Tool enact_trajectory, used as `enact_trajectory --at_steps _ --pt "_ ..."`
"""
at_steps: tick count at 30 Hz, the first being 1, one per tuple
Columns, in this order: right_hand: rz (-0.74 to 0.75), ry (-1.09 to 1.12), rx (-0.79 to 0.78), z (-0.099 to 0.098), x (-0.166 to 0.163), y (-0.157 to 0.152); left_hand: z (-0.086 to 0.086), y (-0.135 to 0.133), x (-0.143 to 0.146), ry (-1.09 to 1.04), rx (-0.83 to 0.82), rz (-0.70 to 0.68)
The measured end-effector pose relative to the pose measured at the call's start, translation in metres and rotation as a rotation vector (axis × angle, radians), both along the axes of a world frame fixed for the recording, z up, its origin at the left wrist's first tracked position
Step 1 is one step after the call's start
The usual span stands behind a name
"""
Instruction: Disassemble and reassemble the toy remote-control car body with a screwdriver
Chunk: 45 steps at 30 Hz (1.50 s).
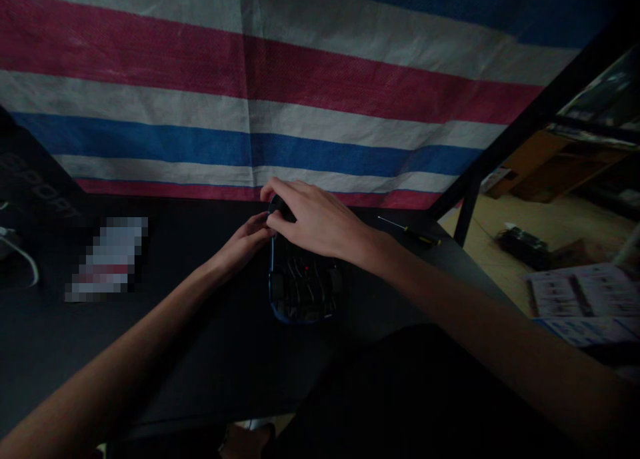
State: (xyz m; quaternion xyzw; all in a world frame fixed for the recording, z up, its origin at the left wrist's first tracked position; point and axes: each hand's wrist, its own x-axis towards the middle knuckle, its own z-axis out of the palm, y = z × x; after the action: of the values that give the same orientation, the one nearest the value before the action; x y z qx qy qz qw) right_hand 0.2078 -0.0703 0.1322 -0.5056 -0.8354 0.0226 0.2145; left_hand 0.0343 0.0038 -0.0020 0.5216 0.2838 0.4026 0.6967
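On the dark table a white cable lies at far left. The left hand touches its fingertips to the far corner of an upturned blue toy car at mid-table, though it is too dim to tell whether they pinch it. The right hand clasps the car's far end. A screwdriver lies beyond.

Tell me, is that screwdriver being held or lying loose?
Lying loose: the screwdriver rests flat on the table, apart from the right hand on the toy car.
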Motion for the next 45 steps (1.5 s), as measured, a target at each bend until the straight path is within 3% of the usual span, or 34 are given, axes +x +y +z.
enact_trajectory --at_steps 11,15,20,24,28,33,45 --pt "-0.052 -0.046 -0.037 0.0030 0.0009 -0.0010 0.0035 -0.0027 -0.0010 0.047 -0.004 0.005" --pt "0.024 -0.006 -0.009 -0.0004 0.0027 0.0021 0.0031 -0.0021 -0.0003 0.032 0.001 -0.007" --pt "-0.052 -0.029 -0.044 -0.0006 0.0033 0.0023 0.0031 -0.0024 -0.0008 0.047 -0.017 0.013" --pt "0.015 0.015 -0.036 0.0018 0.0018 -0.0004 -0.0005 0.0005 -0.0002 0.018 -0.002 -0.014" --pt "-0.047 -0.054 -0.054 0.0027 -0.0008 -0.0025 -0.0040 0.0033 0.0007 0.030 -0.026 0.023" --pt "0.031 -0.005 0.013 -0.0008 -0.0011 0.0001 0.0005 -0.0001 0.0007 0.013 0.004 -0.005" --pt "-0.009 0.040 -0.025 -0.0021 0.0006 0.0038 0.0036 -0.0029 0.0004 0.045 0.012 0.007"
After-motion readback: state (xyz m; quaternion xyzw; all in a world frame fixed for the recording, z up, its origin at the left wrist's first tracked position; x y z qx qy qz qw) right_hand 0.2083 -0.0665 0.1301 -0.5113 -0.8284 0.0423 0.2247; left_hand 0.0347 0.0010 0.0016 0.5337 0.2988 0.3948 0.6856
